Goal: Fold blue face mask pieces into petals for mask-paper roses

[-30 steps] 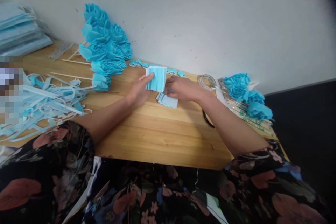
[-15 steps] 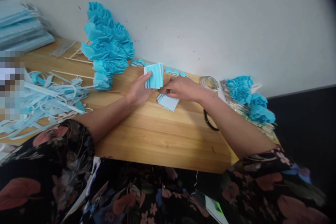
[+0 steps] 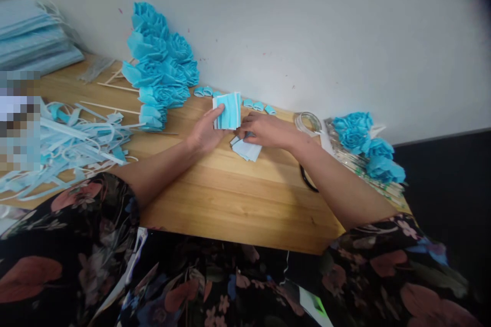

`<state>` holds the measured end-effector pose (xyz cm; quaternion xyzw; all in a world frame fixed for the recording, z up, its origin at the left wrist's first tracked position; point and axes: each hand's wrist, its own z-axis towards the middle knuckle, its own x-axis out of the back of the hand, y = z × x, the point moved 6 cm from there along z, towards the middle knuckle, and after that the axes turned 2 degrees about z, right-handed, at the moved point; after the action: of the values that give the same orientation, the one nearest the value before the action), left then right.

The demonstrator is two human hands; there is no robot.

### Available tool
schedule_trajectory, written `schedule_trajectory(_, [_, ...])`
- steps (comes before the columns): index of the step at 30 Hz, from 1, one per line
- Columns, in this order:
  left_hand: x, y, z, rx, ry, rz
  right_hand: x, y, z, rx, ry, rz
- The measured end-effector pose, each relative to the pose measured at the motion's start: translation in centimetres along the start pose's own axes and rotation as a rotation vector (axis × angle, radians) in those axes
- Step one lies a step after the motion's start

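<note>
My left hand point(image 3: 205, 130) is closed round a stack of cut blue-and-white face mask pieces point(image 3: 229, 111), held up with the thumb on its front. My right hand point(image 3: 264, 130) is just right of that stack, fingers curled down and thumb drawn in. Its fingertips are over a fanned pile of pale mask pieces point(image 3: 247, 150) on the wooden table point(image 3: 230, 204). Whatever lies between those fingertips is hidden. Behind both hands, small folded blue pieces point(image 3: 258, 106) sit in a row along the wall.
Blue fabric roses point(image 3: 157, 61) on thin sticks are heaped at the back left. Cut mask strips point(image 3: 84, 138) tangle at left, below stacked whole masks point(image 3: 34, 36). At right lie a tape roll point(image 3: 308, 122), a black curved handle point(image 3: 307, 179) and more blue roses point(image 3: 355, 130).
The whole view has shifted slightly. My left hand still holds the stack, and my right fingers remain over the pale pile with hardly any movement.
</note>
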<state>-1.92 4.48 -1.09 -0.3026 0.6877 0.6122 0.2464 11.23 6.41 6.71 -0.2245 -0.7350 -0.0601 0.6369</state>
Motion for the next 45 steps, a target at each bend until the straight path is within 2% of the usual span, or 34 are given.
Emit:
schedule_trajectory(7, [-0.1, 0.0, 0.2, 0.000, -0.032, 0.003, -0.1, 0.2, 0.0, -0.032, -0.004, -0.018])
schedule_trajectory(11, [0.0, -0.1, 0.3, 0.001, -0.049, 0.024, 0.8, 0.2, -0.8, -0.012, 0.001, -0.008])
schedule_trajectory(16, [0.1, -0.1, 0.3, -0.010, -0.053, 0.051, 1.9, 0.6, -1.2, -0.106, -0.049, 0.004])
schedule_trajectory(25, [0.0, 0.0, 0.1, -0.025, -0.021, 0.042, -0.4, 1.6, 0.9, -0.106, -0.040, -0.033])
schedule_trajectory(29, [0.0, 0.1, 0.1, -0.021, -0.001, 0.033, -0.6, 1.7, 0.8, -0.174, -0.031, -0.016])
schedule_trajectory(32, [0.2, 0.0, 0.3, -0.012, 0.020, 0.015, -0.3, 1.2, 0.7, -0.172, 0.005, 0.028])
schedule_trajectory(35, [0.2, -0.1, 0.4, -0.002, 0.022, 0.005, 0.5, 1.7, -0.3, -0.240, 0.127, 0.199])
schedule_trajectory(39, [0.0, 0.4, 0.2, -0.037, 0.067, 0.006, 0.3, 2.8, -3.0, -0.308, 0.373, 0.775])
schedule_trajectory(43, [-0.1, 1.5, 0.1, -0.115, 0.075, 0.108, -1.6, 3.9, -5.8, -0.362, 0.714, 1.226])
schedule_trajectory(45, [0.3, 2.4, 0.4, -0.154, 0.101, 0.290, -3.2, 4.1, -6.5, -0.405, 0.747, 1.367])
